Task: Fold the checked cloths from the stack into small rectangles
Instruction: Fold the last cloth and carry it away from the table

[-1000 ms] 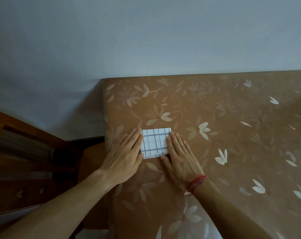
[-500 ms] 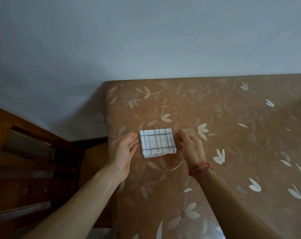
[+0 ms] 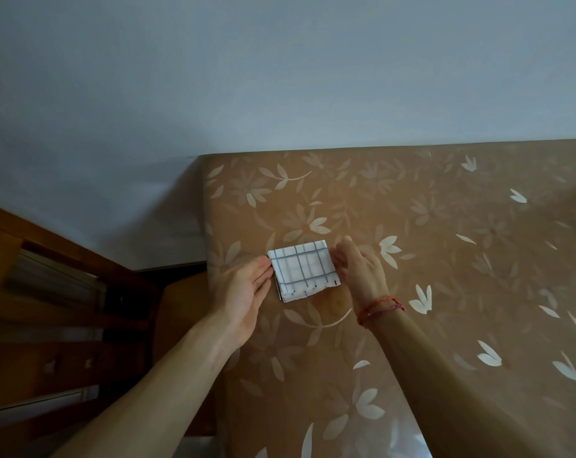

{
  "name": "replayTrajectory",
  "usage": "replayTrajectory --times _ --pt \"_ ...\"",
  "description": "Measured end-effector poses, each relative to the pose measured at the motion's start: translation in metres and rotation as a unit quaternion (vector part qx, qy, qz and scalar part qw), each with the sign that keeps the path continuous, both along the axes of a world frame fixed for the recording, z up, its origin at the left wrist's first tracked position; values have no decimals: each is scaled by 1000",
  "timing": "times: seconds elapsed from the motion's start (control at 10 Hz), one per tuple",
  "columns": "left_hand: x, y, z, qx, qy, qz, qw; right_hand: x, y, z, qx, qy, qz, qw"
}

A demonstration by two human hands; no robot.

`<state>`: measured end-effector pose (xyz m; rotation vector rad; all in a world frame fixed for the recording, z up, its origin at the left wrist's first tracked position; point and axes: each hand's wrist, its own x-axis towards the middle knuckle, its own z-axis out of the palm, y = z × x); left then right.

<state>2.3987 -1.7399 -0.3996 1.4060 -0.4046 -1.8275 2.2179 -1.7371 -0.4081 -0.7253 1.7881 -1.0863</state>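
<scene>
The left hand (image 3: pixel 247 292) was open, its straight fingers touching the 9 o'clock edge of the folded checked cloth (image 3: pixel 304 271), and it held nothing. The right hand (image 3: pixel 362 269), with a red string bracelet (image 3: pixel 379 309) on the wrist, stood at 3 o'clock. Its fingers were nearly straight against that edge and gripped nothing, as far as could be seen. The cloth lay flat as a small rectangle on the brown flowered table (image 3: pixel 445 226), close to its 9 o'clock side. It looked thin, light and soft, so it would probably slide and unfold easily. The loose layers showed uneven at 6 o'clock, and a pinch through all layers there seemed the safest hold.
</scene>
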Motion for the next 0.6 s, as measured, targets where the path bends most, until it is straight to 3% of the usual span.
replayTrajectory --times 0.4,0.5,0.6 --pt "0 -2 2 -7 3 -13 1000 2 7 5 11 -10 -5 1000" --pt "2 -2 4 -22 -17 -25 999 0 8 7 8 24 15 1000" --pt "6 5 12 -76 -118 -69 988 0 19 15 -4 104 80 991"
